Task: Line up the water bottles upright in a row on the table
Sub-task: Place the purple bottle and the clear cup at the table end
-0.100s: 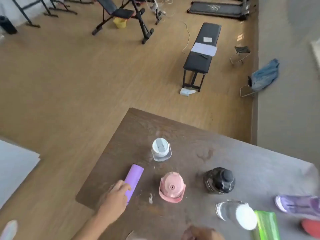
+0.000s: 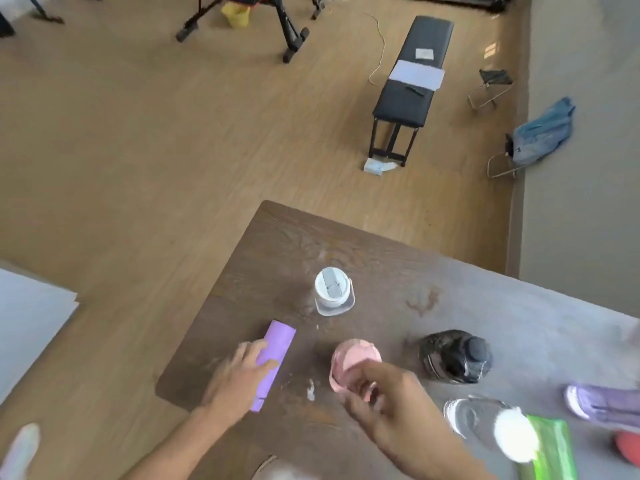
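The smooth lilac cylinder of a bottle (image 2: 273, 362) lies flat on its side near the left corner of the dark wood-grain table (image 2: 381, 258), its long axis running from about seven o'clock at the near end to one o'clock at the far end, so it has to be tipped up about its near or far end to stand. The left hand (image 2: 239, 375) is the nearer one by far: it rests on the bottle's left flank, fingers (image 2: 254, 348) spread loosely over the barrel and the thumb across its lower part, a touch more than a closed grasp as far as the blur lets me judge. At about three o'clock from the lilac bottle stands the pink round-lidded bottle (image 2: 353, 358), upright, and the right hand (image 2: 384, 403) comes in over its near side with fingers curled narrow around the lid; whether they have truly closed on it I cannot tell. Further out, a clear bottle with a white flip lid (image 2: 333, 289) stands upright at one o'clock, and a dark smoky jug with a black cap (image 2: 453, 355) stands at three o'clock beyond the pink one. Toward the near right edge a clear bottle with a white cap (image 2: 485, 424), a translucent green bottle (image 2: 550, 448) and a pale purple bottle (image 2: 602, 403) appear to lie on their sides, well apart from both hands, waiting their turn
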